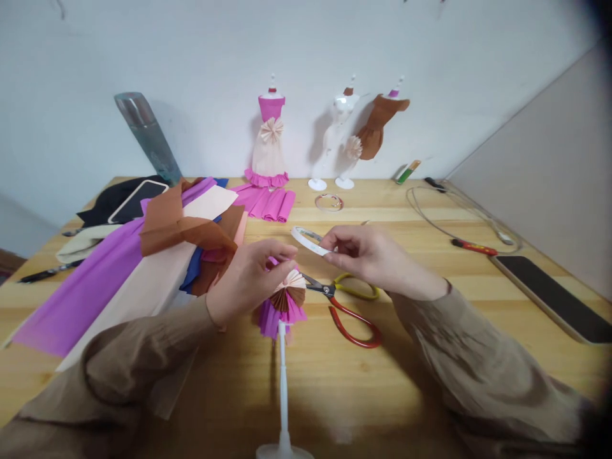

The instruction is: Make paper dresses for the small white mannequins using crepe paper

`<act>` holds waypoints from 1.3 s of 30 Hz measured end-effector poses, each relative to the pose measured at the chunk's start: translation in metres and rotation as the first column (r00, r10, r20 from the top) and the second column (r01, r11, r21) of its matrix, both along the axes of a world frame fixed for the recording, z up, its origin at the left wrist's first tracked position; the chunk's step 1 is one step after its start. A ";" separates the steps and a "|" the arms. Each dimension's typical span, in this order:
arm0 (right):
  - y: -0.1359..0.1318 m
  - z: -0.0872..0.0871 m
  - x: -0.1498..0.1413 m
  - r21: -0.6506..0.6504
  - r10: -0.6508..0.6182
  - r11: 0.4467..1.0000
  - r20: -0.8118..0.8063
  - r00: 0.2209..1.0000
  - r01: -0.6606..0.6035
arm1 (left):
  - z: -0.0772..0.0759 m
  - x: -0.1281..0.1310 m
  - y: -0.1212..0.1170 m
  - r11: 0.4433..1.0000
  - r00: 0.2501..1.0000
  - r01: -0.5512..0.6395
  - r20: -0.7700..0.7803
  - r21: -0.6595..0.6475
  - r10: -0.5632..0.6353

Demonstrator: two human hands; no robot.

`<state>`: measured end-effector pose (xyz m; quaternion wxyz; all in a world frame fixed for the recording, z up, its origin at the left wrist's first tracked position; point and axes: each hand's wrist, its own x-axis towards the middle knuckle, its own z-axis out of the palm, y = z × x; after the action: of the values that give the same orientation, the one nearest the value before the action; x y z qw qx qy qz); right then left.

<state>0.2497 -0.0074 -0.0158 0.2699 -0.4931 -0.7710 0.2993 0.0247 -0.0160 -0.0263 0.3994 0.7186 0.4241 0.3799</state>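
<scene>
My right hand point(366, 255) pinches a thin roll of white tape point(310, 241) by its near right edge. To its left, my left hand point(252, 275) has thumb and fingers pressed together; whatever is between them is too small to make out. Just under those fingertips is a small magenta paper dress point(270, 319) with cream and brown pleated fans point(288, 290). A white stand point(283, 382) with a round base reaches from it towards me. Scissors point(329, 291) with one yellow and one red handle lie partly spread on the table, below the tape.
Crepe paper sheets point(90, 287) in several colours heap up at left, beside a phone point(138, 199). Dressed mannequins point(271, 143) and a bare white mannequin point(332, 143) line the wall. A bottle point(150, 137) leans back left; another phone point(554, 296) and a cable point(425, 220) lie right.
</scene>
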 end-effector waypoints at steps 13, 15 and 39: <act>-0.028 0.025 -0.031 0.344 -0.151 0.934 0.135 0.979 0.096 | 0.026 0.020 -0.009 0.873 0.842 -0.042 -0.453 0.486 0.292; -0.029 0.026 -0.033 0.368 -0.173 0.923 0.146 0.974 0.108 | 0.023 0.022 -0.011 0.859 0.847 -0.042 -0.437 0.511 0.301; -0.026 0.019 -0.030 0.612 -0.245 0.789 0.231 0.942 0.056 | 0.012 0.025 0.001 0.987 0.981 -0.152 0.128 0.055 0.144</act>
<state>0.2192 -0.0337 0.0028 0.3150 -0.4827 -0.8150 -0.0593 0.0501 -0.0147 -0.0140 0.3721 0.6725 0.4386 0.4657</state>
